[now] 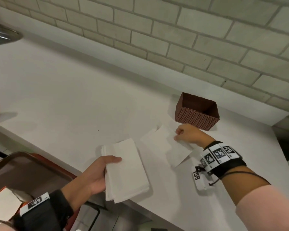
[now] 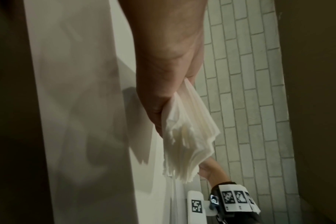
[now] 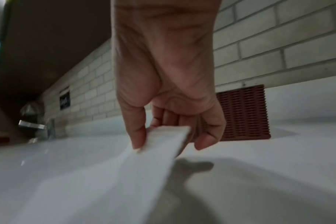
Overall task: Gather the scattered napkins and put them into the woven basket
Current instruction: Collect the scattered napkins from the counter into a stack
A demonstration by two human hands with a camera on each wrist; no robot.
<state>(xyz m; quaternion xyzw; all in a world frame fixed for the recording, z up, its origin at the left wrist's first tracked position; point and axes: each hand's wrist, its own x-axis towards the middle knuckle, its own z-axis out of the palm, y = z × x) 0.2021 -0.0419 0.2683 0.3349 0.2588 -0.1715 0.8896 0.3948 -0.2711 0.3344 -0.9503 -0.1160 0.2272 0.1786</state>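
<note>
left hand (image 1: 97,174) grips napkin stack (image 1: 126,170) | right hand (image 1: 188,135) pinches one napkin (image 1: 177,147) | one basket (image 1: 196,114)

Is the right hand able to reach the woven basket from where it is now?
Probably yes. The right hand pinches a napkin just in front of the woven basket, whose top is open, and nothing stands between them.

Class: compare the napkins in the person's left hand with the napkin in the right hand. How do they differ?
The left hand grips a thick stack of napkins; the right hand pinches a single napkin. The stack is held off the counter's front edge, the single napkin beside the woven basket. All are white, and none is in the basket.
</note>
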